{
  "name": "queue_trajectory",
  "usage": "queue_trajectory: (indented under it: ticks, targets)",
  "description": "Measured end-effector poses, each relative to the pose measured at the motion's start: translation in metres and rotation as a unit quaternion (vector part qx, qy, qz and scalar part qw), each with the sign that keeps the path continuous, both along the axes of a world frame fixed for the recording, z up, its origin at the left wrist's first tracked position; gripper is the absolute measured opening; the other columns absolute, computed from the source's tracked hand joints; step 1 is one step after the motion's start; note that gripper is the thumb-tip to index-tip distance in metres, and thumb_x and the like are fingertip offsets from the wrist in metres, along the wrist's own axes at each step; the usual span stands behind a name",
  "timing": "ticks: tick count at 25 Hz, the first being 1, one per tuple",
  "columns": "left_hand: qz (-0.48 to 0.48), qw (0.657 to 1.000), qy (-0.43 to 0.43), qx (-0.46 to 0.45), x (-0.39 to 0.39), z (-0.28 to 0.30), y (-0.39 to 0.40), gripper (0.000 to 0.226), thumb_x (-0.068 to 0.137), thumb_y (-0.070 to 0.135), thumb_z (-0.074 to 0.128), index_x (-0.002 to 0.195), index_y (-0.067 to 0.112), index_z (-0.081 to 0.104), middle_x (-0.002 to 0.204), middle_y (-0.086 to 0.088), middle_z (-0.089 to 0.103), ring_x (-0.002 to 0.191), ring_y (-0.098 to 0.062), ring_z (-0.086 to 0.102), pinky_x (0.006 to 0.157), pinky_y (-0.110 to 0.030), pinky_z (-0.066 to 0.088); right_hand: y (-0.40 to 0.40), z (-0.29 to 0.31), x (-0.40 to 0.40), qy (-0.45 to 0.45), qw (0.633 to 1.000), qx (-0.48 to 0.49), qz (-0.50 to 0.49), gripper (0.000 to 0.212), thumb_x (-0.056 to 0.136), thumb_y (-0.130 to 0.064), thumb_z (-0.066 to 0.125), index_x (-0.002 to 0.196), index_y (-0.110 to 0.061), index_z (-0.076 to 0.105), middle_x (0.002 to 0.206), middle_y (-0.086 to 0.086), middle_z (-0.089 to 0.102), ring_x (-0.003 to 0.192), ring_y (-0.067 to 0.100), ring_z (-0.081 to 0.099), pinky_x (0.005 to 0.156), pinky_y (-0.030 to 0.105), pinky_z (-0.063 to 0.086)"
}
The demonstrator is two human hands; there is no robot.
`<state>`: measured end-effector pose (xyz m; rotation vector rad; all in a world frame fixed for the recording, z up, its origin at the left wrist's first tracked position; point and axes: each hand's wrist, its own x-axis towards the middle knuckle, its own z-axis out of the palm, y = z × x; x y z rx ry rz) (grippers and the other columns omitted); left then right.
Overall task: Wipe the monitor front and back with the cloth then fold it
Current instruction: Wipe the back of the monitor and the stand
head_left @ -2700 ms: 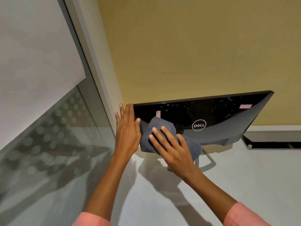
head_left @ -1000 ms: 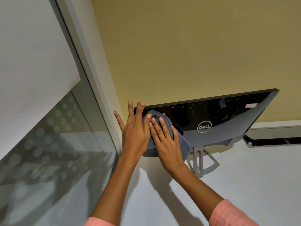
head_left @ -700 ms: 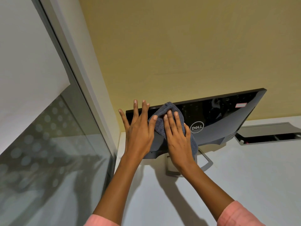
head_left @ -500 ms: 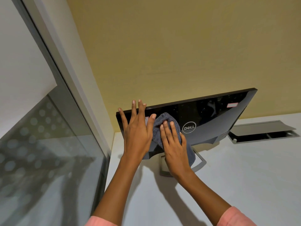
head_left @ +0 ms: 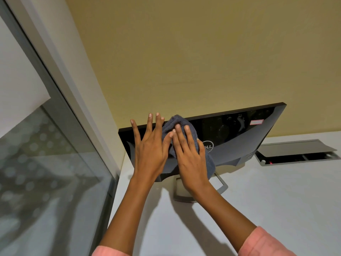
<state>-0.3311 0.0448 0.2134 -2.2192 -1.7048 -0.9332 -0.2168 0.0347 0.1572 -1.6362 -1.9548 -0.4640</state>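
Head view: flat-fingered right hand presses cloth on monitor, half-hiding its logo; left hand spread flat alongside.

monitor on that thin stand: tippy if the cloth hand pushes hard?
Probably somewhat: the monitor is a wide panel on a slim open-frame stand. The left hand lying flat on its back likely steadies it. The glossy shell looks slippery under the cloth.

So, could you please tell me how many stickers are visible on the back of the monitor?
1: a pink-bordered sticker near the monitor's upper right corner. Others may be hidden behind the cloth and the hands.
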Motion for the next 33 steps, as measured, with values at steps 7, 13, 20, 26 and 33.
queue_trajectory:
  ticks: [7,13,20,26,33]
  targets:
    - [0.003,1.0,-0.027,0.004,0.026,-0.001,0.0,0.074,0.096,0.056,0.009,0.148,0.004,0.014,0.145,-0.002,0.042,0.144,-0.009,0.008,0.115,-0.043,-0.015,-0.003,-0.015,0.043,0.042,0.998,-0.017,-0.038,0.076,0.078,0.006,0.047,0.148,-0.008,0.022,0.157,0.008,0.016,0.145,0.026,0.014,0.106,0.045,0.034]
    - [0.019,0.998,-0.063,0.015,0.033,0.001,-0.001,0.073,0.096,0.054,0.014,0.146,0.001,0.016,0.139,-0.004,0.05,0.142,-0.009,0.013,0.116,-0.04,-0.014,-0.013,-0.038,0.031,0.005,0.999,-0.04,0.007,0.074,0.075,-0.001,0.043,0.146,-0.01,0.026,0.155,0.008,0.022,0.145,0.027,0.011,0.105,0.047,0.036]
    - [0.023,0.997,-0.069,0.019,0.033,-0.003,0.002,0.075,0.096,0.055,0.012,0.146,0.0,0.017,0.137,-0.005,0.052,0.141,-0.008,0.013,0.115,-0.034,-0.018,0.006,0.01,0.035,0.041,0.999,-0.015,0.003,0.068,0.088,-0.005,0.044,0.15,-0.012,0.017,0.159,0.002,0.011,0.146,0.023,0.01,0.109,0.046,0.028]
    - [0.001,0.997,-0.08,0.0,0.04,-0.007,-0.001,0.069,0.096,0.052,0.019,0.148,0.008,0.015,0.15,-0.006,0.034,0.145,-0.015,0.009,0.115,-0.029,-0.018,0.008,0.003,0.066,0.083,0.995,-0.013,-0.056,0.073,0.079,0.007,0.036,0.149,-0.005,0.019,0.158,0.009,0.008,0.145,0.028,0.01,0.105,0.048,0.035]
    - [-0.01,0.998,-0.033,-0.054,0.052,-0.016,0.018,0.066,0.096,0.057,0.011,0.15,0.021,0.005,0.156,0.0,0.022,0.146,-0.018,-0.001,0.118,-0.046,-0.004,-0.006,-0.034,0.057,0.059,0.997,-0.052,-0.018,0.084,0.069,0.002,0.067,0.144,-0.007,0.031,0.154,0.01,0.026,0.142,0.028,0.021,0.102,0.05,0.039]
